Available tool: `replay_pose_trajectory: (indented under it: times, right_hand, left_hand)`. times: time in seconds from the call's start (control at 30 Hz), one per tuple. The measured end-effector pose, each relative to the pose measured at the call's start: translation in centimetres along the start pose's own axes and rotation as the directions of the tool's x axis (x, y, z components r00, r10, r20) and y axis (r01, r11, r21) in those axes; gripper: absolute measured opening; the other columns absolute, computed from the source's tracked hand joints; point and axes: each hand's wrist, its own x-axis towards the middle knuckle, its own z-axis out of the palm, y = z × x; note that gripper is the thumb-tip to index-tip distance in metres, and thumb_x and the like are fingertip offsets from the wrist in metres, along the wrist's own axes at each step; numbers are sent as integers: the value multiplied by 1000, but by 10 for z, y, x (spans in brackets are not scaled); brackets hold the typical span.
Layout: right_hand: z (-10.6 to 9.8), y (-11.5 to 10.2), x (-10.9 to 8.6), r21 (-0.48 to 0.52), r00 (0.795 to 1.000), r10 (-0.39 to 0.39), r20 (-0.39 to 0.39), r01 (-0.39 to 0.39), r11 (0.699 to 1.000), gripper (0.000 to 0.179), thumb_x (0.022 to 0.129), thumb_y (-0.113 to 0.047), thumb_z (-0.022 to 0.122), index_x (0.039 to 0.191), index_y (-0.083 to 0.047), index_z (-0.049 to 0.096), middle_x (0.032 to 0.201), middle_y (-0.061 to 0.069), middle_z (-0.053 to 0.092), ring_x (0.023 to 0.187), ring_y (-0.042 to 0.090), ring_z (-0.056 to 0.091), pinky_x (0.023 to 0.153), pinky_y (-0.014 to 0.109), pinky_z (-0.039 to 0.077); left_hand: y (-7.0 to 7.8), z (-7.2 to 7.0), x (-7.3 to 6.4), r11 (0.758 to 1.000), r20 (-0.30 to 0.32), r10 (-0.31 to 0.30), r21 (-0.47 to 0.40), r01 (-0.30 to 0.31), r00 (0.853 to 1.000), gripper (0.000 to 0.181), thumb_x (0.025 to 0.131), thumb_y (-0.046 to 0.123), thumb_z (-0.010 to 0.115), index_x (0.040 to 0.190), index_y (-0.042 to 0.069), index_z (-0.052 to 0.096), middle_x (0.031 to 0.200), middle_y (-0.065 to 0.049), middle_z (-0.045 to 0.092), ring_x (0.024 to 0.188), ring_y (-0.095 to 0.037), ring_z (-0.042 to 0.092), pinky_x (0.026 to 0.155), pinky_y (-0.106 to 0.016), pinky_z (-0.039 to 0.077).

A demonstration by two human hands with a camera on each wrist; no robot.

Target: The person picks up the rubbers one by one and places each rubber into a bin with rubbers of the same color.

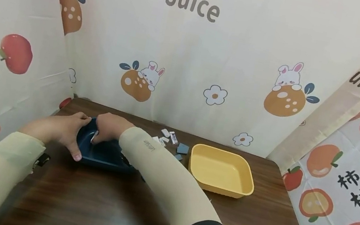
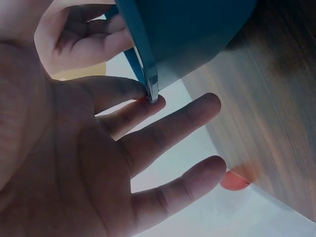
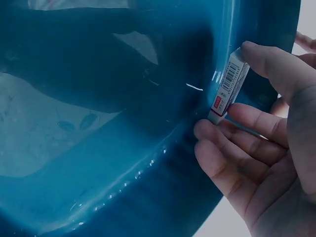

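Observation:
My right hand [image 1: 109, 127] reaches into the blue basin [image 1: 105, 153] at its left end. Between thumb and fingertips it pinches a white eraser [image 3: 229, 85] in a printed sleeve with a barcode and a red patch. In the right wrist view the eraser stands tilted close by the basin's inner wall. Spread along the outside of the basin's left end is my left hand [image 1: 69, 129], its thumb toward the near corner. Its fingers [image 2: 168, 138] look mostly straight in the left wrist view, one fingertip right at the basin's rim.
Right of the basin, several small white blocks [image 1: 173, 138] and blue-grey pieces [image 1: 183, 148] lie on the dark wooden table [image 1: 95, 202], partly hidden by my right forearm. Farther right stands a yellow basin [image 1: 222, 170]. Printed curtains [image 1: 191, 50] enclose the table's back and sides.

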Motion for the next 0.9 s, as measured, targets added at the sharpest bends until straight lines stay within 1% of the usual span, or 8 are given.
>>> replay_pose_trajectory:
  times: [0.1,0.27,0.4,0.57,0.67,0.77,0.83,0.9]
  right_hand:
    - [4,-1,9,2,1000,-15,1,15,1000,38,104,-46,84,132,-22,77,112,-9,78,96,8,75,89,21,62]
    - [8,-4,17,0,998,-63,5,63,998,46,104,-45,84,143,-23,73,120,-10,78,100,7,73,95,20,61]
    - [7,-7,15,5,998,-55,9,55,998,50,103,-44,86,146,-25,72,120,-11,77,101,7,72,96,19,61]
    - [5,-10,7,-9,999,-49,20,50,999,50,103,-44,86,147,-24,71,124,-11,76,103,5,72,99,19,60]
    - [7,-10,5,-24,998,-31,46,32,999,50,103,-44,86,147,-25,71,125,-12,77,104,5,72,101,19,60]
    - [10,-7,8,-35,997,-19,75,21,999,45,104,-43,85,143,-25,72,118,-11,78,102,5,73,98,20,60]
    - [11,-5,9,-38,995,-12,103,16,999,40,105,-45,84,139,-26,74,113,-12,78,100,5,75,96,20,61]
    - [11,-1,10,-49,993,-27,117,33,998,34,106,-45,82,132,-25,75,108,-11,77,98,6,75,92,20,61]
  left_hand:
    - [0,-1,1,1000,2,-4,6,4,1000,161,55,69,109,169,-16,33,163,-44,37,129,-59,59,107,-80,55]
    - [0,-1,2,1000,12,-3,4,3,1000,160,56,66,110,169,-17,32,164,-43,36,131,-59,59,109,-79,54]
    - [0,-2,2,1000,23,-9,-7,10,1000,160,56,66,110,169,-17,31,165,-44,34,132,-60,57,109,-80,53]
    - [0,-2,2,1000,17,-9,-12,9,1000,161,56,68,109,170,-15,31,167,-44,32,137,-64,54,109,-83,52]
    - [0,-1,2,1000,12,-4,-18,5,1000,161,56,66,110,170,-15,31,166,-43,33,137,-64,54,108,-82,52]
    - [1,-1,1,1000,9,-5,-21,5,1000,161,56,65,110,170,-16,30,166,-43,33,135,-63,55,107,-82,53]
    - [1,-1,1,1000,8,-10,-18,10,1000,161,56,65,110,170,-16,30,167,-43,33,135,-63,55,107,-82,53]
    - [1,0,1,1000,7,-15,-18,15,1000,162,55,65,110,170,-16,30,167,-44,33,135,-63,55,107,-82,53]
